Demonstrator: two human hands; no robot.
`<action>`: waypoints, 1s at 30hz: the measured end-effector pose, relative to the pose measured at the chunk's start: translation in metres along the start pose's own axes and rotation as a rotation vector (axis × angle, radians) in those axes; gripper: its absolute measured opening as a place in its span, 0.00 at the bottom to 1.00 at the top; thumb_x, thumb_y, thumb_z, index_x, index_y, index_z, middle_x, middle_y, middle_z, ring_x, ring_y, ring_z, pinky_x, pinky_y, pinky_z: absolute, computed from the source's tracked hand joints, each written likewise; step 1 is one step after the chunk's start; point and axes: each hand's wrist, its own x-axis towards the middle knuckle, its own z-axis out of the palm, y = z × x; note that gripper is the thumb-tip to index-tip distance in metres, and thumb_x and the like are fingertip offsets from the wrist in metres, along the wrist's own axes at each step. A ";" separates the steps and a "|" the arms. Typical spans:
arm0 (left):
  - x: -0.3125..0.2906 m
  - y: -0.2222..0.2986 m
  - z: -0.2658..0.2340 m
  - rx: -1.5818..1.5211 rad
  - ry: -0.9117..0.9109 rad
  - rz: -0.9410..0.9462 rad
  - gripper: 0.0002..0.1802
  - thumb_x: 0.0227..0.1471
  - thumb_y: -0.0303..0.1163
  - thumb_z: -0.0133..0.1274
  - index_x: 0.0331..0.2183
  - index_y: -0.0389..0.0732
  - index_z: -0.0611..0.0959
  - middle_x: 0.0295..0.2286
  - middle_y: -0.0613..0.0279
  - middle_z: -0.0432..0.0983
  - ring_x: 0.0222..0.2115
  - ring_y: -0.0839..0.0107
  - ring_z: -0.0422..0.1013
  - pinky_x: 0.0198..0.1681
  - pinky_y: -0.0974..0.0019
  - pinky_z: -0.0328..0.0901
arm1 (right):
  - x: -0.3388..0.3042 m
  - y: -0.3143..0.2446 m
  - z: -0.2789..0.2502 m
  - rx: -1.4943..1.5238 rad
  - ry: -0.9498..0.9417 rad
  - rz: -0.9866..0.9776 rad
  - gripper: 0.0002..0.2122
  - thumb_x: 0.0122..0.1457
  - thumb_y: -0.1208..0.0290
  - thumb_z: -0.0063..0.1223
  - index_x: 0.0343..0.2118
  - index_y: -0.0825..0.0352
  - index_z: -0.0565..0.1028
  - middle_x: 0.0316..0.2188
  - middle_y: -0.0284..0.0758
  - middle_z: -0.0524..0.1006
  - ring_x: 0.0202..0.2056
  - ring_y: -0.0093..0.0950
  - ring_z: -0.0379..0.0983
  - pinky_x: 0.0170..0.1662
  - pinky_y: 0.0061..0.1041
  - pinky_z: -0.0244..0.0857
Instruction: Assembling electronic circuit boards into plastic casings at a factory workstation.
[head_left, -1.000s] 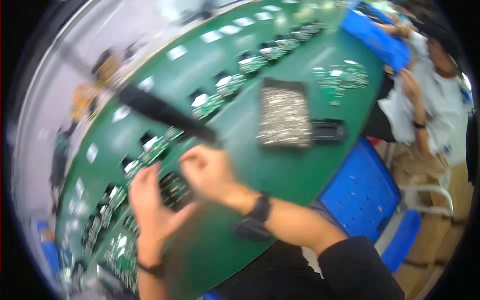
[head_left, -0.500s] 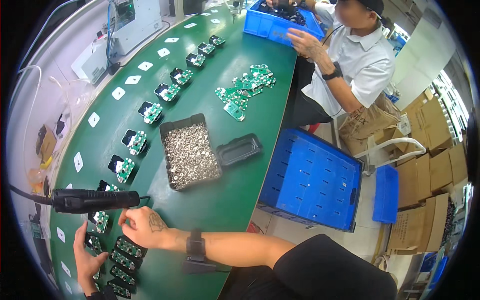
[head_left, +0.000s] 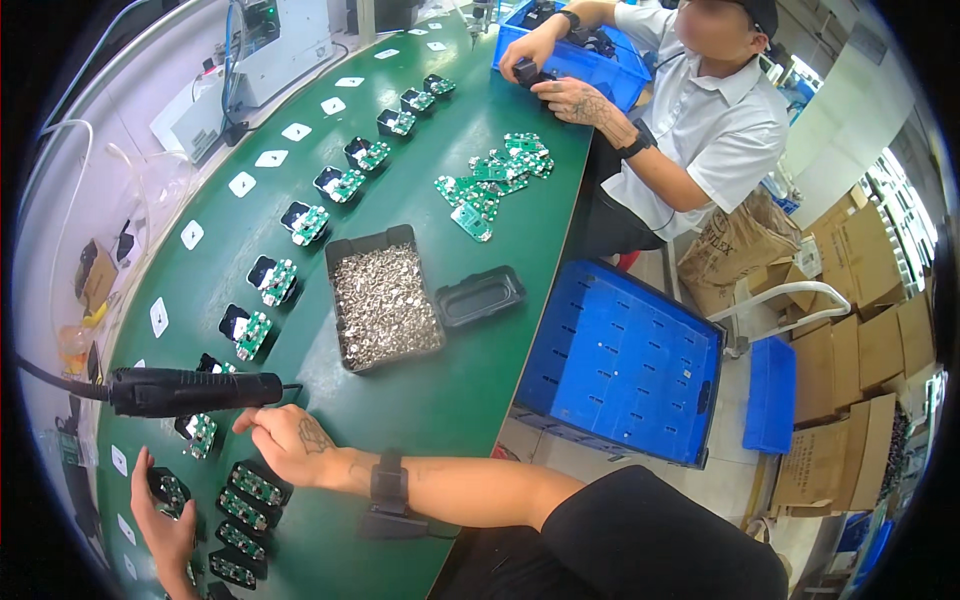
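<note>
"Left hand (head_left: 165, 530) first: how does it stand?"

"Thumb and fingers are parted, curving around a black housing (head_left: 172, 492) with a green board in it, low on the left of the table (head_left: 430, 415). I can't make out whether they press on it."

"And the right hand (head_left: 295, 445)?"

"Index finger stretched out, the others curled, just below the tip of a black power driver (head_left: 195, 392). I cannot tell whether anything is pinched in it."

"Any writing?"

"Dark lettering on the brown sack (head_left: 738, 240), and printing on a cardboard carton (head_left: 815, 465). White square cards (head_left: 241, 184) along the far side carry small dark marks."

"Materials and shapes?"

"The driver is a ribbed cylinder with a cord. Shiny metal screws (head_left: 385, 305) heap in a dark rectangular box (head_left: 366, 243), beside a shallow, round-cornered tray (head_left: 480, 297). Flat green circuit boards (head_left: 497, 180) lie in a loose pile."

"Edges and room?"

"Smooth green surface runs between the screw box and the right forearm, out to the table's edge. Beyond it sits a slotted blue crate (head_left: 620, 360)."
</note>
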 end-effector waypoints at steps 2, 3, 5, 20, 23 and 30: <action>-0.028 0.034 -0.014 -0.084 0.102 -0.023 0.51 0.34 0.18 0.57 0.65 0.31 0.67 0.58 0.43 0.70 0.62 0.54 0.67 0.66 0.57 0.59 | 0.001 0.003 0.007 -0.001 -0.018 -0.023 0.15 0.60 0.73 0.44 0.43 0.70 0.81 0.18 0.44 0.75 0.24 0.39 0.76 0.33 0.39 0.69; -0.045 0.053 -0.020 -0.131 0.087 0.008 0.51 0.35 0.19 0.57 0.66 0.30 0.66 0.60 0.41 0.69 0.62 0.53 0.66 0.65 0.56 0.60 | 0.001 -0.001 0.007 -0.022 -0.022 -0.001 0.15 0.60 0.72 0.44 0.44 0.70 0.81 0.18 0.43 0.76 0.24 0.36 0.76 0.33 0.38 0.69; -0.081 0.082 -0.020 -0.033 0.063 0.126 0.50 0.38 0.32 0.63 0.64 0.28 0.68 0.59 0.43 0.72 0.59 0.53 0.70 0.58 0.57 0.66 | 0.002 -0.009 0.009 -0.020 -0.057 0.054 0.17 0.60 0.71 0.44 0.47 0.70 0.80 0.20 0.38 0.78 0.24 0.30 0.76 0.32 0.35 0.69; -0.137 0.114 0.095 -0.170 -0.008 0.361 0.51 0.34 0.42 0.74 0.61 0.41 0.73 0.60 0.45 0.67 0.57 0.46 0.69 0.57 0.47 0.66 | -0.107 -0.057 -0.042 -0.256 -0.174 -0.160 0.12 0.55 0.90 0.48 0.39 0.72 0.79 0.31 0.38 0.82 0.32 0.26 0.82 0.36 0.24 0.77; -0.135 0.094 0.103 -0.306 0.107 0.326 0.51 0.34 0.38 0.73 0.61 0.40 0.72 0.55 0.47 0.71 0.54 0.48 0.70 0.55 0.50 0.66 | -0.117 -0.064 -0.049 -0.419 -0.228 -0.272 0.15 0.48 0.89 0.55 0.40 0.70 0.79 0.35 0.39 0.82 0.33 0.31 0.80 0.33 0.25 0.74; -0.129 0.091 0.110 -0.376 0.193 0.305 0.46 0.30 0.33 0.76 0.55 0.38 0.78 0.48 0.53 0.77 0.48 0.52 0.74 0.50 0.54 0.66 | -0.123 -0.077 -0.038 -0.556 -0.391 -0.275 0.23 0.45 0.82 0.64 0.49 0.67 0.78 0.49 0.42 0.78 0.45 0.37 0.78 0.42 0.29 0.74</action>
